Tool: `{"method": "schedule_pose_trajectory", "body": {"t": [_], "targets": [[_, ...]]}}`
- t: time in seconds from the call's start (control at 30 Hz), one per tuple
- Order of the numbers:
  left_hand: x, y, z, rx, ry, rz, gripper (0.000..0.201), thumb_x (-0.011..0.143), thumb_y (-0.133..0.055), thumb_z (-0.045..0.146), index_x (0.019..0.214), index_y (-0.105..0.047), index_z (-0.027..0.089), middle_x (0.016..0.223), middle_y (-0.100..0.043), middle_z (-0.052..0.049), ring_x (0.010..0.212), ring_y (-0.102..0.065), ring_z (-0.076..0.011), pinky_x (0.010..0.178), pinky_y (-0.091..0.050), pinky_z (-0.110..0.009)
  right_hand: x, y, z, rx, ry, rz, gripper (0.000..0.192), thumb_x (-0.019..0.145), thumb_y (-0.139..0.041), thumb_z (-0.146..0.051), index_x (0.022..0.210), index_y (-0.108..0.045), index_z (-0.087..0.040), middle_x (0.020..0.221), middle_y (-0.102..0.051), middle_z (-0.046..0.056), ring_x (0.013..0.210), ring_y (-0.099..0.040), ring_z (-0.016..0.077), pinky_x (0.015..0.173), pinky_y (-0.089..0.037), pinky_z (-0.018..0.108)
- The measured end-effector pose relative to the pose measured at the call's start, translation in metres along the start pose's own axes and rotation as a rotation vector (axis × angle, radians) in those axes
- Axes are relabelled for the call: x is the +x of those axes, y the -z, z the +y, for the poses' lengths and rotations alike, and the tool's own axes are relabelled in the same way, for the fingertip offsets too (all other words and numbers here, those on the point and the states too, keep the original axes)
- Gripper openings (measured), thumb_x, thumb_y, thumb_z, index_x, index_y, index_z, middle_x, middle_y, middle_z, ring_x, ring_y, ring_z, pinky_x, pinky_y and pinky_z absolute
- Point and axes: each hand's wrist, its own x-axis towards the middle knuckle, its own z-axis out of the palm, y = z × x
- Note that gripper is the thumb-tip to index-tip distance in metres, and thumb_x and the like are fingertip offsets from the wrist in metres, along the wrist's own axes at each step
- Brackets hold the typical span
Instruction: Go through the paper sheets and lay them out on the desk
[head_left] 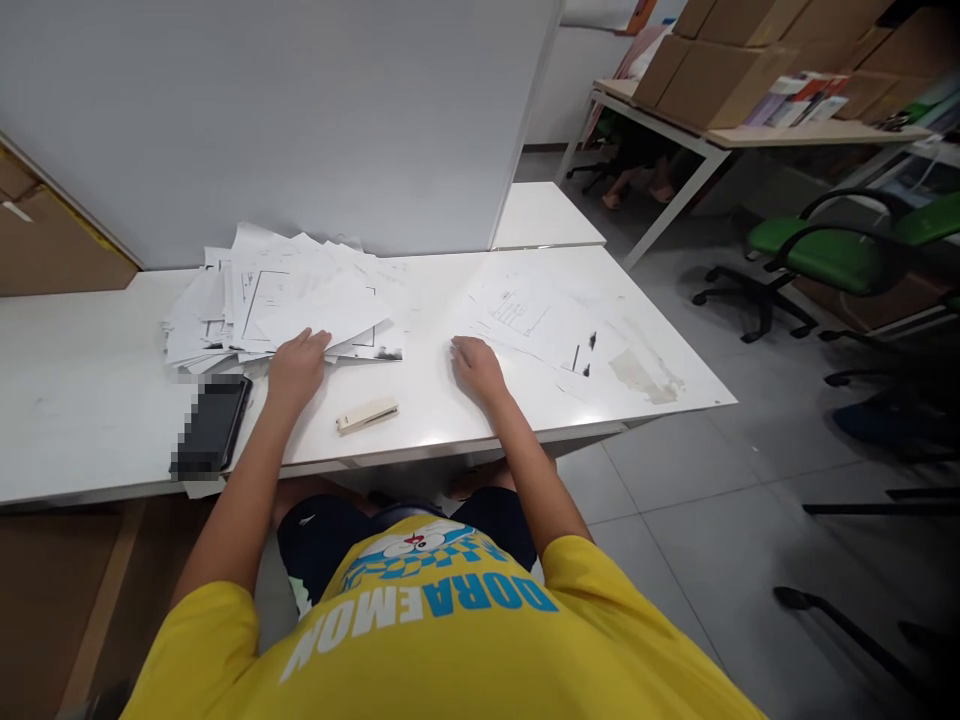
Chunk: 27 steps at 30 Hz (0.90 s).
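In the head view a loose, messy pile of printed paper sheets (pixel 300 290) lies on the white table at the left centre. My left hand (pixel 296 370) rests at the near edge of this pile, fingers stretched onto the top sheets and slightly apart. My right hand (pixel 480 368) lies on the bare tabletop beside a flatter group of printed sheets (pixel 517 310). Its fingers are curled together, pointing left, with nothing visible in them. Between my forearms, near the front edge, a cream stapler (pixel 367 414) lies on the table.
A dark, partly pixelated phone-like object (pixel 214 425) lies by my left forearm. A grey panel (pixel 285 120) rises behind the papers. A cardboard box (pixel 60 230) stands at left. Beyond the table's right end are a green chair (pixel 817 250) and another desk (pixel 810 135) with boxes.
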Motion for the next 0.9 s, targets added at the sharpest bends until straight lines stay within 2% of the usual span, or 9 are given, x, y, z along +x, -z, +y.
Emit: {"method": "schedule_pose_trajectory", "body": {"t": [0.1, 0.17, 0.3, 0.43, 0.57, 0.73, 0.9], "targets": [[0.011, -0.003, 0.019, 0.045, 0.049, -0.077, 0.047, 0.096, -0.032, 0.025, 0.125, -0.067, 0.014, 0.126, -0.07, -0.017, 0.124, -0.058, -0.0343, 0.097, -0.048, -0.049, -0.001, 0.001, -0.002, -0.009, 0.013, -0.018, 0.036, 0.098, -0.046, -0.023, 0.123, -0.069, -0.017, 0.13, -0.071, 0.013, 0.124, -0.062, 0.0286, 0.111, -0.046, 0.047], [0.018, -0.008, 0.029, 0.058, 0.063, -0.089, 0.046, 0.096, -0.031, 0.027, 0.118, -0.07, 0.013, 0.119, -0.071, -0.02, 0.117, -0.059, -0.0365, 0.091, -0.048, -0.05, -0.001, 0.002, -0.001, -0.018, 0.002, -0.02, 0.037, 0.098, -0.044, -0.023, 0.124, -0.069, -0.016, 0.128, -0.072, 0.014, 0.122, -0.063, 0.0295, 0.11, -0.047, 0.048], [0.033, -0.022, 0.045, 0.083, 0.126, -0.032, 0.053, 0.096, -0.033, 0.036, 0.132, -0.06, 0.007, 0.138, -0.059, -0.027, 0.125, -0.05, -0.0443, 0.095, -0.043, -0.058, -0.002, 0.003, 0.001, -0.027, -0.019, -0.017, 0.039, 0.098, -0.041, -0.025, 0.125, -0.069, -0.018, 0.125, -0.073, 0.013, 0.12, -0.063, 0.0302, 0.108, -0.047, 0.05], [0.048, -0.031, 0.053, 0.105, 0.232, -0.046, 0.077, 0.091, -0.046, 0.055, 0.145, -0.046, 0.001, 0.153, -0.041, -0.034, 0.131, -0.045, -0.0513, 0.099, -0.04, -0.062, -0.001, 0.003, 0.002, -0.031, -0.021, -0.017, 0.037, 0.099, -0.042, -0.024, 0.123, -0.07, -0.018, 0.125, -0.073, 0.012, 0.12, -0.063, 0.0292, 0.107, -0.048, 0.047], [0.05, -0.029, 0.045, 0.136, 0.202, -0.145, 0.087, 0.085, -0.054, 0.058, 0.15, -0.039, 0.002, 0.159, -0.033, -0.033, 0.136, -0.04, -0.0522, 0.103, -0.037, -0.063, 0.0, 0.003, 0.002, -0.035, -0.017, -0.018, 0.036, 0.099, -0.044, -0.024, 0.123, -0.07, -0.017, 0.123, -0.073, 0.012, 0.119, -0.063, 0.0278, 0.107, -0.048, 0.044], [0.04, -0.018, 0.023, 0.202, 0.085, -0.222, 0.093, 0.08, -0.06, 0.063, 0.152, -0.038, 0.009, 0.162, -0.032, -0.027, 0.137, -0.039, -0.052, 0.107, -0.033, -0.063, 0.001, 0.003, 0.003, -0.028, -0.011, -0.02, 0.036, 0.099, -0.043, -0.024, 0.122, -0.07, -0.018, 0.125, -0.073, 0.012, 0.12, -0.063, 0.0282, 0.107, -0.048, 0.045], [0.031, -0.01, 0.017, 0.253, -0.016, -0.196, 0.072, 0.088, -0.053, 0.044, 0.151, -0.04, 0.011, 0.158, -0.04, -0.024, 0.132, -0.045, -0.0462, 0.102, -0.04, -0.056, 0.001, 0.004, 0.002, -0.02, -0.016, -0.031, 0.036, 0.099, -0.042, -0.023, 0.121, -0.07, -0.018, 0.125, -0.073, 0.012, 0.12, -0.063, 0.0286, 0.108, -0.046, 0.046]]}}
